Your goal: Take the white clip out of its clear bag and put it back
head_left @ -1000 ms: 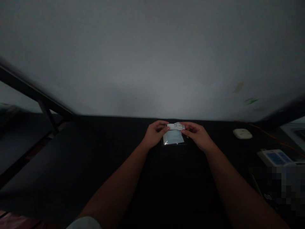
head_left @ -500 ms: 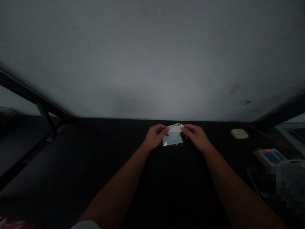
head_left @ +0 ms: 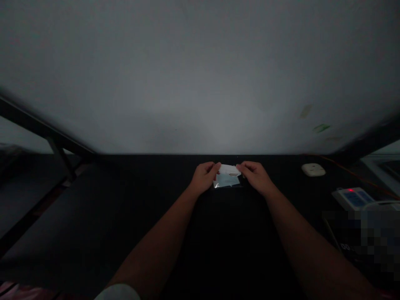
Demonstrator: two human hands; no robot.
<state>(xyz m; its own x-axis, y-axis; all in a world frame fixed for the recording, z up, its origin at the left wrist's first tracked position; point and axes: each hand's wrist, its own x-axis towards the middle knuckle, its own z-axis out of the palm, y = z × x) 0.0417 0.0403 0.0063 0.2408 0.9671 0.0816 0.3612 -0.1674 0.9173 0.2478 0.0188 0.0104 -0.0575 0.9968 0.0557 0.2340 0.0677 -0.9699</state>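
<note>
At the back middle of the black table, both hands are at a small clear plastic bag (head_left: 227, 181) with something flat and pale blue inside, perhaps a face mask. My left hand (head_left: 204, 176) is closed, thumb and fingers pinching the bag's upper left corner. On the other side, my right hand (head_left: 253, 175) pinches the upper right corner. A white strip (head_left: 228, 169) spans the top between the two thumbs, with a small gap below its right part. Whether the strip belongs to the bag or its contents, I cannot tell.
A white earbud case-like object (head_left: 313, 169) lies on the black table (head_left: 140, 200) to the right. Nearer stands a white and blue power strip (head_left: 354, 198) with a red light, beside a dark screen (head_left: 336, 233). The wall (head_left: 200, 83) rises behind; a dark metal frame (head_left: 64, 160) is at left.
The white strip across the bag's top now looks broader and tilted, and the shiny crumpled plastic above it no longer shows. Both hands keep their pinch and have barely moved.
</note>
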